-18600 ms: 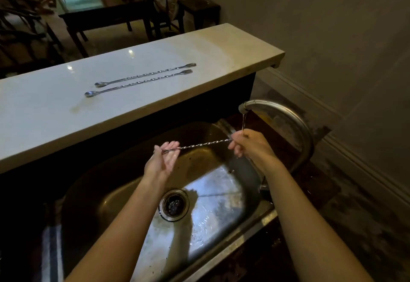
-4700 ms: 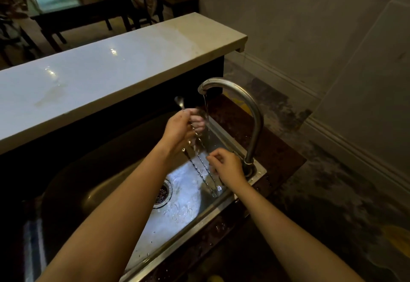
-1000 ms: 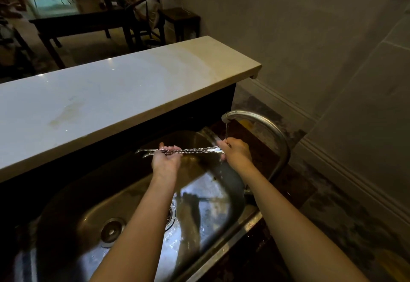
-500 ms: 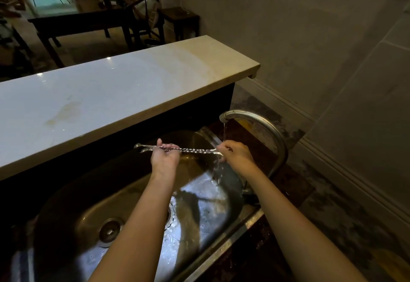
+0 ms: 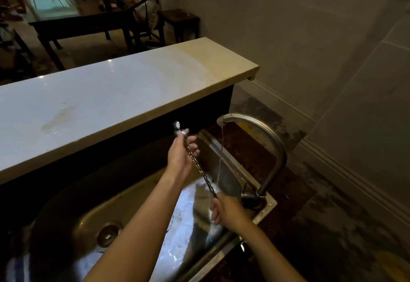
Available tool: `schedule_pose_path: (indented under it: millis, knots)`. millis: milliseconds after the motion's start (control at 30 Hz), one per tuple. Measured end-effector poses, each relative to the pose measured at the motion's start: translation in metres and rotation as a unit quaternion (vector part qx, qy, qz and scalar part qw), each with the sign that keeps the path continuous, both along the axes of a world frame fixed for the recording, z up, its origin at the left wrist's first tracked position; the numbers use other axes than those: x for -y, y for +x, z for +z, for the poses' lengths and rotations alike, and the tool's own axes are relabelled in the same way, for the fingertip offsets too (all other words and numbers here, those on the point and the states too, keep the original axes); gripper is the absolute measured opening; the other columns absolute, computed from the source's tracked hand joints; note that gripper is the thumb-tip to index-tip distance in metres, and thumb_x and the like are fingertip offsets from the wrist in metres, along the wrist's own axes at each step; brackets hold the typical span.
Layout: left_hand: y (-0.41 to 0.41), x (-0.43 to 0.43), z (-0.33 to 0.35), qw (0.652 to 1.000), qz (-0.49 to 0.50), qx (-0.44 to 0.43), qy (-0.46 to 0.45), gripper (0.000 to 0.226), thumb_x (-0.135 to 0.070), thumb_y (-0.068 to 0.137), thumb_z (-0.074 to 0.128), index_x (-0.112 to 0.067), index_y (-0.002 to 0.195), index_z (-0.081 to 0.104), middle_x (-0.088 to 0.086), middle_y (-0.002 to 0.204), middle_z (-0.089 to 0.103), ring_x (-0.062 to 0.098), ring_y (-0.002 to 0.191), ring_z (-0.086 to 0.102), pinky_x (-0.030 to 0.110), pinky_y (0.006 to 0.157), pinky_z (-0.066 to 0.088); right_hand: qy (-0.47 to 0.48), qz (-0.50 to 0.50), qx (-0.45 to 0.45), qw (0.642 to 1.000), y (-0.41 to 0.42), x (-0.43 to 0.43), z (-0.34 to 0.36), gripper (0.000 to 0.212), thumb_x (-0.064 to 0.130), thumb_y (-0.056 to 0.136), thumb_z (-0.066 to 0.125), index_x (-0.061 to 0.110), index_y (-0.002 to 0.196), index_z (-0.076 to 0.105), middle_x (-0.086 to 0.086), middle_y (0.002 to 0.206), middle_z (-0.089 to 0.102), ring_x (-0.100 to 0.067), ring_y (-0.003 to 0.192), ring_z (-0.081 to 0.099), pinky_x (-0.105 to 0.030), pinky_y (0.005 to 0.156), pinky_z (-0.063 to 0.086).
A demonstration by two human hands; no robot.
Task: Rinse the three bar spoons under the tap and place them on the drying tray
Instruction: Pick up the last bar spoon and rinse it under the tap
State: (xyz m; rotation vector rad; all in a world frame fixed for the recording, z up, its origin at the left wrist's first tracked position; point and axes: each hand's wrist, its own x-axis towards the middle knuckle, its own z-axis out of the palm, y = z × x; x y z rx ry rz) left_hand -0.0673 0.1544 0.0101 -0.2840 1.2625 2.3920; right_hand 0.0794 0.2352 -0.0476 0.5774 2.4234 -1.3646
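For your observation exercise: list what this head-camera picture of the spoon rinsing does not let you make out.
- Spoon count: the bar spoons overlap in one twisted bundle, too thin to separate.
- Their lower ends: hidden inside the right hand.
- Drying tray: not in the frame.
- Left hand grip: seen from behind, fingers mostly hidden.

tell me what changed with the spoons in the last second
The bar spoons swung from lying level across the sink to a steep slant: the left hand rose with the upper ends, the right hand dropped toward the near rim with the lower ends. Both hands kept their grip. The tap is still running; the counter remains bare.
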Motion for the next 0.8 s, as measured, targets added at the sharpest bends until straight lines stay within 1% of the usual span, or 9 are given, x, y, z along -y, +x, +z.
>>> schedule_pose_path:
  millis: [67, 133, 233, 333, 467, 567, 667, 733, 800]
  knots:
    - [0.003, -0.011, -0.001, 0.996, -0.040, -0.055, -0.049, 0.025, -0.027, 0.101, 0.033, -0.014, 0.104, 0.054, 0.000, 0.075, 0.053, 0.006, 0.055, 0.044, 0.019, 0.051, 0.039, 0.005, -0.014, 0.007, 1.000, 0.004, 0.004, -0.008, 0.023, 0.013, 0.100, 0.034, 0.010, 0.088, 0.054, -0.016, 0.079, 0.063, -0.020, 0.065, 0.059, -0.030, 0.075, 0.053]
    - [0.006, -0.025, -0.002, 0.988, -0.066, -0.113, -0.087, 0.022, -0.026, 0.101, 0.035, -0.016, 0.103, 0.054, -0.001, 0.074, 0.053, 0.006, 0.053, 0.042, 0.019, 0.048, 0.036, 0.043, 0.000, 0.013, 0.999, 0.003, 0.003, -0.013, 0.021, 0.009, 0.097, 0.038, 0.005, 0.094, 0.058, -0.019, 0.092, 0.067, -0.022, 0.078, 0.063, -0.017, 0.070, 0.046]
    - [0.010, -0.041, -0.004, 0.967, -0.116, -0.184, -0.131, 0.020, -0.028, 0.100, 0.035, -0.017, 0.109, 0.049, -0.002, 0.069, 0.051, 0.007, 0.050, 0.042, 0.021, 0.049, 0.034, 0.094, 0.025, 0.019, 0.995, 0.001, 0.000, -0.020, 0.015, 0.004, 0.091, 0.045, 0.006, 0.088, 0.059, -0.011, 0.091, 0.068, -0.026, 0.094, 0.063, -0.018, 0.066, 0.036]
    - [0.015, -0.049, -0.007, 0.947, -0.164, -0.225, -0.161, 0.021, -0.033, 0.099, 0.038, -0.021, 0.091, 0.053, -0.003, 0.063, 0.047, 0.007, 0.050, 0.040, 0.020, 0.047, 0.034, 0.086, -0.002, 0.013, 0.996, 0.000, -0.001, -0.026, 0.019, 0.011, 0.095, 0.041, 0.009, 0.080, 0.052, -0.019, 0.101, 0.068, -0.028, 0.094, 0.063, -0.021, 0.067, 0.037]
    - [0.022, -0.058, -0.015, 0.926, -0.215, -0.252, -0.183, 0.027, -0.035, 0.098, 0.039, -0.020, 0.080, 0.052, -0.004, 0.059, 0.046, 0.005, 0.047, 0.041, 0.021, 0.049, 0.036, 0.036, -0.033, 0.032, 0.998, 0.002, 0.000, -0.034, 0.032, 0.024, 0.098, 0.039, 0.000, 0.094, 0.060, -0.020, 0.104, 0.068, -0.030, 0.095, 0.063, -0.028, 0.075, 0.044]
    - [0.022, -0.056, -0.021, 0.925, -0.243, -0.257, -0.139, 0.024, -0.028, 0.101, 0.034, -0.022, 0.097, 0.057, -0.007, 0.064, 0.058, 0.003, 0.050, 0.046, 0.017, 0.050, 0.039, 0.020, -0.028, 0.044, 0.998, 0.003, 0.001, -0.036, 0.026, 0.021, 0.098, 0.036, 0.009, 0.083, 0.053, -0.020, 0.105, 0.067, -0.030, 0.097, 0.062, -0.020, 0.066, 0.036]
    - [0.018, -0.053, -0.024, 0.943, -0.242, -0.217, -0.076, 0.026, -0.015, 0.100, 0.036, -0.026, 0.112, 0.056, -0.009, 0.067, 0.058, 0.003, 0.050, 0.042, 0.017, 0.050, 0.035, 0.032, 0.010, 0.066, 0.997, 0.001, -0.002, -0.035, 0.022, 0.012, 0.098, 0.035, 0.004, 0.092, 0.055, -0.010, 0.088, 0.064, -0.030, 0.104, 0.059, -0.026, 0.077, 0.041]
    - [0.017, -0.052, -0.025, 0.945, -0.241, -0.205, -0.083, 0.024, -0.027, 0.099, 0.038, -0.025, 0.099, 0.062, -0.010, 0.058, 0.048, 0.005, 0.048, 0.037, 0.019, 0.049, 0.032, 0.063, 0.042, 0.072, 0.995, 0.000, -0.002, -0.034, 0.025, 0.010, 0.097, 0.036, -0.001, 0.106, 0.056, 0.000, 0.083, 0.058, -0.028, 0.109, 0.057, -0.025, 0.085, 0.042]
    - [0.016, -0.052, -0.021, 0.945, -0.242, -0.191, -0.104, 0.038, -0.046, 0.096, 0.037, -0.024, 0.081, 0.065, -0.009, 0.051, 0.041, 0.006, 0.045, 0.034, 0.017, 0.044, 0.031, 0.070, 0.037, 0.071, 0.994, -0.002, 0.000, -0.034, 0.028, 0.014, 0.097, 0.035, 0.000, 0.101, 0.059, -0.013, 0.102, 0.064, -0.029, 0.107, 0.058, -0.028, 0.087, 0.045]
